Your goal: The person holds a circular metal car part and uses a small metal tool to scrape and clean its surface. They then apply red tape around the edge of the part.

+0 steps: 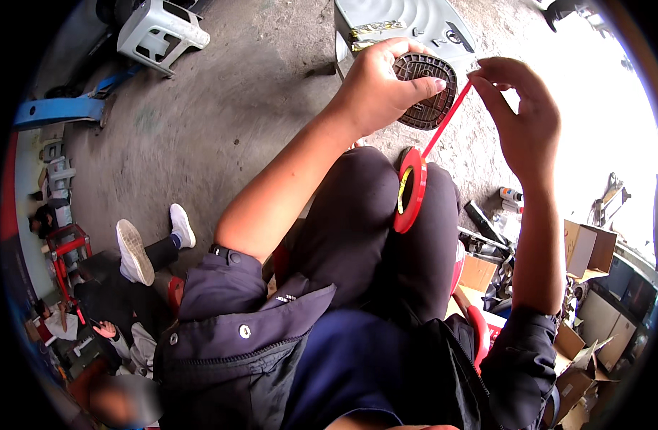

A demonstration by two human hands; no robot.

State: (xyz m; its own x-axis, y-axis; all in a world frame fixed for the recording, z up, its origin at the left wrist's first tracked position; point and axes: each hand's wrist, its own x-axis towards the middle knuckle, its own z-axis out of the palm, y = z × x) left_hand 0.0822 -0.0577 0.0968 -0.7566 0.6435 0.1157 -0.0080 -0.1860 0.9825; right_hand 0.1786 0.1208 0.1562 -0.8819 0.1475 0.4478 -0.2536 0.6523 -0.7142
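My left hand (377, 87) grips a dark, rounded cover with a gridded, ribbed face (428, 110), the thumb lying across it. At the right, my right hand (527, 122) pinches the end of a narrow red strip of tape (449, 119) between thumb and fingertips. The strip runs taut down past the cover's right edge to a red tape roll (418, 195) with a yellow inner ring, which hangs upright over my thighs. Whether the strip touches the cover, I cannot tell.
A grey stool (436, 18) ahead bears chain-like pieces and small metal parts. Another pale stool (160, 36) stands far left, near a blue metal beam (60, 112). Cardboard boxes (590, 247) and clutter lie at the right. A person in white shoes (134, 252) is at the lower left.
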